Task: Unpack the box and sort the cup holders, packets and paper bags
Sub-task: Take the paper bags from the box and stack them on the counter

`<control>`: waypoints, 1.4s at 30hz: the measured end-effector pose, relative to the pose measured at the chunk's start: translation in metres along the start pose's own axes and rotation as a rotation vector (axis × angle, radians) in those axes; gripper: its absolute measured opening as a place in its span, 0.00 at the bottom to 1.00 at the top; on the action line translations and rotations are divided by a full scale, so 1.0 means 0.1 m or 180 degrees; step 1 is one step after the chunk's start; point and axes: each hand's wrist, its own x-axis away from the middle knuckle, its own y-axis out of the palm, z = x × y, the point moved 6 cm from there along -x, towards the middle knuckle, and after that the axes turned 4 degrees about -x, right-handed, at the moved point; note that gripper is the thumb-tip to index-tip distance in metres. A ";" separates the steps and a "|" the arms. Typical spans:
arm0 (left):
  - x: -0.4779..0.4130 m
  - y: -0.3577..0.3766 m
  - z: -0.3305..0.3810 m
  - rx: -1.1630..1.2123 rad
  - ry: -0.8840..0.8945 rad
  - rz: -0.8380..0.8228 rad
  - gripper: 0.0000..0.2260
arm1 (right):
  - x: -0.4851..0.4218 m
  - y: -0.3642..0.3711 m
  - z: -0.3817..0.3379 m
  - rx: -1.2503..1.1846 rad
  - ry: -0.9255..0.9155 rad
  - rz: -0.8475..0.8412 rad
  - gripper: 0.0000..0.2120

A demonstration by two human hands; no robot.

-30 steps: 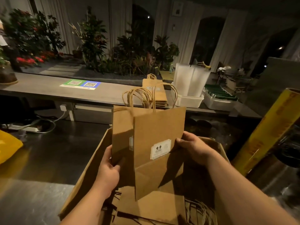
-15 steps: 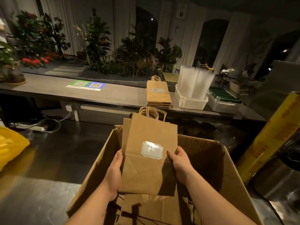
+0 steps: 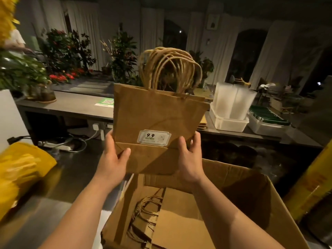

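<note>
White sticker on paper bag: "9.9" (smaller print illegible).

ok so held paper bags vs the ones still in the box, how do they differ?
The held bags stand upright above the box, handles up, gripped by left hand and right hand; the boxed bags lie flat on its bottom. The held bags show a white 9.9 label; none shows on the boxed bags. Both: brown paper, twisted cord handles.

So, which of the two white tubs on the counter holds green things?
The right tub: dark green packets lie in it. The left tub, beside it, holds tall white stacks instead.
</note>
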 end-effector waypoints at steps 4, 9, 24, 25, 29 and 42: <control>0.11 -0.28 -0.32 -0.0190 -0.0214 0.0243 0.27 | 0.10 0.35 0.21 0.0352 0.0044 -0.0172 0.09; 0.22 -0.25 -0.64 -0.0144 -0.0375 0.0188 0.25 | 0.23 0.43 0.53 0.0089 0.0483 -0.0166 0.07; 0.20 -0.17 -1.01 0.0718 -0.0751 0.0123 0.20 | 0.33 0.16 1.05 0.0423 0.0914 -0.0354 0.13; 0.20 -0.15 -1.06 0.0668 -0.0798 0.0103 0.19 | 0.29 0.17 1.05 0.0405 0.0933 -0.0313 0.12; -0.15 -0.09 -0.84 0.0242 -0.0708 0.0218 0.19 | -0.09 0.20 0.95 0.0524 0.0767 -0.0163 0.14; -2.86 0.20 -0.31 -0.0284 -0.0991 0.0430 0.12 | -2.48 0.51 0.56 0.1322 0.0952 0.0530 0.08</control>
